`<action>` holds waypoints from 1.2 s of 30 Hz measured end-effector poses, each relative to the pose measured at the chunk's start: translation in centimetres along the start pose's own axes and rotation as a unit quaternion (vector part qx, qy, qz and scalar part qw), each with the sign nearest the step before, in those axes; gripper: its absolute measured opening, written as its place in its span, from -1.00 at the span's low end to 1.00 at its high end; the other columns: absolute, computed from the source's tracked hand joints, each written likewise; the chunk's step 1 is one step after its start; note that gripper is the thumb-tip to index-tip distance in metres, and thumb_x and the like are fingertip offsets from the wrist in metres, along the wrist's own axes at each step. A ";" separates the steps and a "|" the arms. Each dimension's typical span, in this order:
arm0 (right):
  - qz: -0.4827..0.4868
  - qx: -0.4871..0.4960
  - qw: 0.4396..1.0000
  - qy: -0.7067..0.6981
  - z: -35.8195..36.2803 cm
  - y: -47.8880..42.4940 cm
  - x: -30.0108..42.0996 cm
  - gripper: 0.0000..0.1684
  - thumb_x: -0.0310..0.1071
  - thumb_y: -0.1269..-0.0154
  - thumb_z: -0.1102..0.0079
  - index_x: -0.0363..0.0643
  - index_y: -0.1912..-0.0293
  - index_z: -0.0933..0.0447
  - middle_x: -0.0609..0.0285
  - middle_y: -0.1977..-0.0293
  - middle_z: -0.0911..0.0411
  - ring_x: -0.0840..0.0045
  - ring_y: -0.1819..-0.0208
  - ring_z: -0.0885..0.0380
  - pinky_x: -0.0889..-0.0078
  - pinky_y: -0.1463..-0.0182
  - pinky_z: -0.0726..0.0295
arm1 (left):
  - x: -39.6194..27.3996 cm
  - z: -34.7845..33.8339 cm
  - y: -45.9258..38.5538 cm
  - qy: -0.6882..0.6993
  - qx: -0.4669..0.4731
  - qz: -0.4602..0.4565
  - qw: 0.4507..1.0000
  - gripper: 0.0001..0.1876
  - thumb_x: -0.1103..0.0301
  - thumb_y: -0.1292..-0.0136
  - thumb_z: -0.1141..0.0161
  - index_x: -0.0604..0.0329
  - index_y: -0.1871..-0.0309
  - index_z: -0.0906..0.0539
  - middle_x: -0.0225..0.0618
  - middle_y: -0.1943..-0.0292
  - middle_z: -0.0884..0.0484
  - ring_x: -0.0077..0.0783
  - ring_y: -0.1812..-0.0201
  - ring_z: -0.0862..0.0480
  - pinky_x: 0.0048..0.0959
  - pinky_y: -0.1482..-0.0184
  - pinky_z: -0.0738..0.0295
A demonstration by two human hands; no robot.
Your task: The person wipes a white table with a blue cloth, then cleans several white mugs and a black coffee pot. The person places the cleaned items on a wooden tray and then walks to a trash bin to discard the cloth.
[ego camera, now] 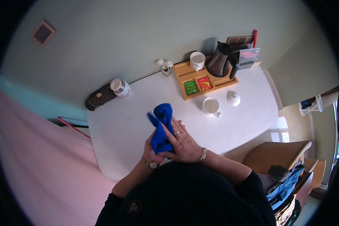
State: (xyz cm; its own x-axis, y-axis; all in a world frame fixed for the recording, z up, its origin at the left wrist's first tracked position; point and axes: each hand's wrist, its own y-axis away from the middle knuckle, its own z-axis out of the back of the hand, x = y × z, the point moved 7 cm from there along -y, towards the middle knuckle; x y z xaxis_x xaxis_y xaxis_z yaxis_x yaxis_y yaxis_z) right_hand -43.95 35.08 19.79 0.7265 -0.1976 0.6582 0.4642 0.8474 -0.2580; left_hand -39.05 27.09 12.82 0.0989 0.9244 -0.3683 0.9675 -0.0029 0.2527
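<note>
A blue cloth is bunched between my two hands above the near part of a white table. My left hand, with a watch at the wrist, supports it from the left and below. My right hand, wearing a ring and a bangle, presses flat against its right side. Folds of the cloth stick up past my fingertips. Whether anything is wrapped inside is hidden. Beyond my right hand stands a white mug with its handle toward me, and a white lid with a knob lies beside it.
A wooden tray at the back carries a second white mug, a dark kettle, a green sachet and a red sachet. White flowers, a bottle and a brown pouch line the wall. Chairs stand right.
</note>
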 end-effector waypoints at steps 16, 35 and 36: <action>-0.248 -0.013 0.886 -0.392 -2.9 3.5 -6.0 -0.57 -0.27 -0.27 -0.23 -0.33 -0.04 -0.45 0.05 0.26 -0.62 0.40 0.25 -0.61 0.41 0.14 -0.60 | -0.7 2.0 -0.2 -0.238 -0.115 0.045 0.963 -0.65 0.28 -0.42 -0.02 0.18 -0.19 -0.37 -0.21 -0.08 -0.53 -0.30 -0.05 -0.56 -0.28 -0.07 -0.54; 0.058 0.036 0.994 0.083 -2.0 0.5 -1.8 -0.11 -0.11 0.01 -0.45 0.27 -0.33 -0.26 0.07 -0.35 -0.10 0.11 -0.44 0.03 -0.18 -0.39 -0.08 | 0.1 1.6 -0.2 -0.162 -0.176 0.013 0.971 -0.42 0.04 -0.50 0.28 0.15 -0.44 0.01 -0.06 -0.37 -0.20 -0.07 -0.39 -0.24 -0.10 -0.38 -0.24; 0.037 0.025 0.995 0.090 -1.9 0.4 -2.1 -0.09 -0.10 0.02 -0.46 0.28 -0.33 -0.25 0.03 -0.34 -0.12 0.09 -0.42 -0.02 -0.15 -0.38 -0.13 | 0.1 1.2 -0.1 -0.157 -0.188 0.013 0.970 -0.42 0.05 -0.49 0.28 0.17 -0.44 -0.01 -0.06 -0.35 -0.22 -0.07 -0.38 -0.25 -0.09 -0.38 -0.23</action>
State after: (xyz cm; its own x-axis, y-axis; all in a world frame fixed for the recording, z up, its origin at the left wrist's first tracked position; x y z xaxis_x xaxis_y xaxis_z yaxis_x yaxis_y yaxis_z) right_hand -44.33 34.85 16.96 0.8387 -0.2152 0.5002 0.3837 0.8854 -0.2624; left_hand -38.90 26.69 11.67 0.2458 0.7645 -0.5959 0.8165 0.1681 0.5524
